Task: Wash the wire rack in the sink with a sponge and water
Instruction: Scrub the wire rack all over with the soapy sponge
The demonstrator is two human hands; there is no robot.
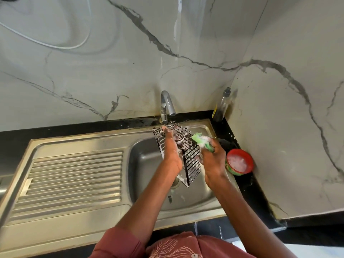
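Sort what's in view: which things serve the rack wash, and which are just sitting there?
In use: soapy black wire rack, left hand, right hand, green foamy sponge, steel sink, chrome tap, red tub of soapy paste.
Idle: clear bottle, ridged steel drainboard.

No text, label, brand or number can be read anywhere.

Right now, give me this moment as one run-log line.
stage: soaping | left hand: holds wire rack over sink | right hand: grips sponge on rack | tap: no water visible

1 rack (pixel 191 161), 1 sponge (pixel 202 141), 2 hands (pixel 172 153) (pixel 214 161)
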